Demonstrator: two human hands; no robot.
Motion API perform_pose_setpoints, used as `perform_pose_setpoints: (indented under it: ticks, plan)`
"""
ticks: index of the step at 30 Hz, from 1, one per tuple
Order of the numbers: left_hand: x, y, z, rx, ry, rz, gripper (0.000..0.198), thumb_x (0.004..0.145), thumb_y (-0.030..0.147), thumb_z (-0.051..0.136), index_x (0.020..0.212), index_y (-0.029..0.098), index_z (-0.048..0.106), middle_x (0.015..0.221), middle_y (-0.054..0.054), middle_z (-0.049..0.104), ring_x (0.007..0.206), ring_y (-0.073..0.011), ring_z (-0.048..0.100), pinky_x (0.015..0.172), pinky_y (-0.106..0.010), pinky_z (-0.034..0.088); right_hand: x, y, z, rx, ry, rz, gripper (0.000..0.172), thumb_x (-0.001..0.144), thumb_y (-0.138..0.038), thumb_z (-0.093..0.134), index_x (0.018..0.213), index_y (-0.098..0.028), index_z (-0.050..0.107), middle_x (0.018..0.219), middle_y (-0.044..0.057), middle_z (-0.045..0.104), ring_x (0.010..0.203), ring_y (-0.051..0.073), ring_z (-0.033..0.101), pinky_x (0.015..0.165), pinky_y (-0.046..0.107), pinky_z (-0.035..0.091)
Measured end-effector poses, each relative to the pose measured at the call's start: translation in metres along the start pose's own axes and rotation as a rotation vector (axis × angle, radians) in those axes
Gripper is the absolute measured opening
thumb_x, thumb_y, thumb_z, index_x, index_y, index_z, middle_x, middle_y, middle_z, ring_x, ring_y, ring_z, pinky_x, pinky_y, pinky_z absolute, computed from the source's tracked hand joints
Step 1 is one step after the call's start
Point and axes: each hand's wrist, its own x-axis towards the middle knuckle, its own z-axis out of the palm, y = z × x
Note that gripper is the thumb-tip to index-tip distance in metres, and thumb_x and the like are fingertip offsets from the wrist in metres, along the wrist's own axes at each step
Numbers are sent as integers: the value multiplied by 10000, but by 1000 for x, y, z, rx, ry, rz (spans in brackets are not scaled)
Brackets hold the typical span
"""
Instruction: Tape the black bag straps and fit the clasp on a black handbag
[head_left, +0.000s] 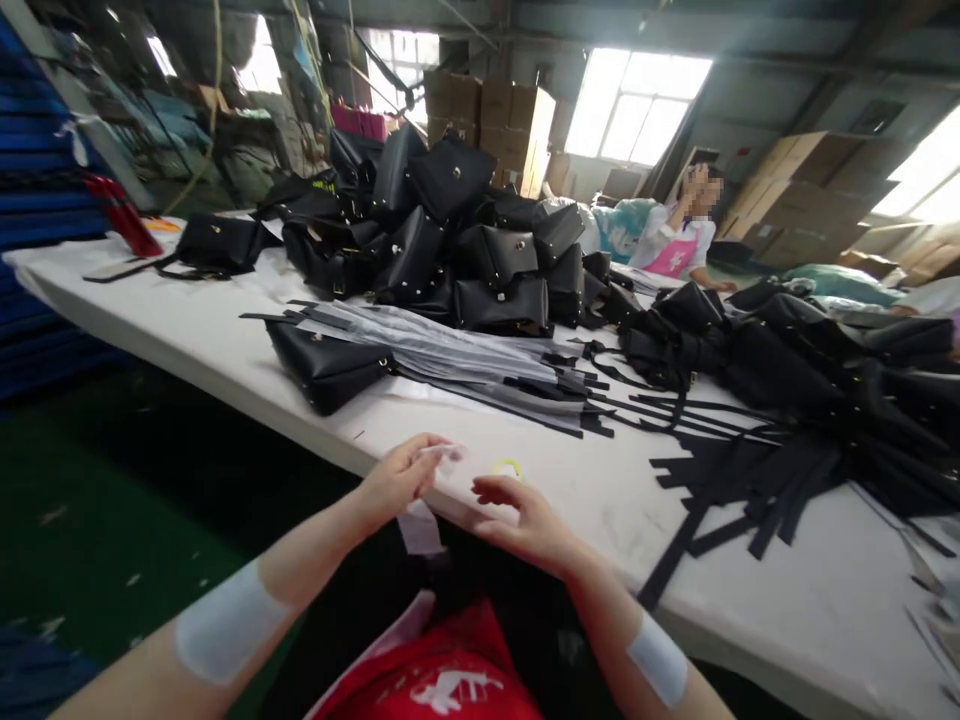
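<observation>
While right (pixel 528 516) half-open, scrap (pixel 448 453) in left (pixel 399 478).

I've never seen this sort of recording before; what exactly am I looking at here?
There is no machine here: one picture, taken from a camera worn on someone's head, looking forward and down at their bare hands. The left hand pinches a thin, whitish, flimsy piece; its material is unclear. The right hand is open, apparently empty, near a small yellow ring. Both are at the near edge of a long white table. On it lie a heap of black, leather-like bags, a bundle of long black strips with translucent wrapping, and loose flat black strips to the right. Across it is another person in a pink apron.
</observation>
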Motion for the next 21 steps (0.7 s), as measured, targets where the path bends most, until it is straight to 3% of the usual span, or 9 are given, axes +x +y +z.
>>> perform_pose_setpoints:
  ticks: [3, 6, 8, 11, 15, 18, 21]
  plan:
    - [-17, -27, 41, -172, -6, -46, 549, 785, 656, 548, 923, 131, 629, 423, 83, 371, 385, -67, 283, 407, -195, 209, -11, 17, 47, 140, -34, 49, 597, 660, -415, 798, 1183, -193, 615, 1153, 89, 645, 1050, 258, 591, 909, 384, 465]
    - [-30, -44, 53, -276, 93, -106, 550, 736, 657, 617, 890, 131, 667, 522, 11, 558, 445, -110, 468, 434, -220, 349, -17, 31, 78, 261, -43, 163, 431, 701, -470, 749, 985, -157, 666, 893, 38, 667, 807, 187, 598, 721, 293, 471]
    - [-35, -53, 47, -311, 127, -124, 531, 702, 633, 672, 902, 141, 695, 730, -69, 696, 637, -187, 631, 555, -268, 485, -19, 38, 88, 302, -46, 247, 394, 745, -514, 693, 861, -139, 675, 749, 13, 632, 658, 136, 543, 601, 250, 417]
    - [-36, -61, 29, -354, 171, -107, 542, 679, 609, 714, 982, 160, 713, 980, -104, 732, 921, -259, 676, 770, -316, 545, -21, 41, 94, 272, -25, 284, 400, 752, -532, 676, 758, -132, 681, 649, -9, 587, 569, 97, 466, 532, 223, 350]
    - [-34, -61, 14, -402, 205, -81, 574, 691, 583, 733, 1070, 154, 685, 909, -80, 732, 802, -206, 678, 719, -285, 541, -23, 35, 93, 263, 52, 270, 413, 736, -545, 684, 730, -133, 709, 640, 8, 615, 559, 107, 481, 539, 233, 371]
    - [-36, -58, 11, -462, 161, -100, 628, 702, 564, 737, 1149, 137, 628, 865, -78, 721, 706, -166, 654, 669, -266, 516, -23, 33, 93, 301, 97, 261, 433, 741, -562, 670, 739, -133, 725, 668, 28, 649, 579, 123, 518, 578, 251, 408]
    - [-41, -56, 8, -481, 37, -149, 671, 692, 608, 718, 1143, 123, 613, 1033, -141, 703, 855, -214, 665, 768, -318, 517, -23, 35, 93, 304, 110, 267, 436, 739, -570, 668, 731, -138, 724, 669, 26, 660, 589, 129, 531, 599, 258, 422]
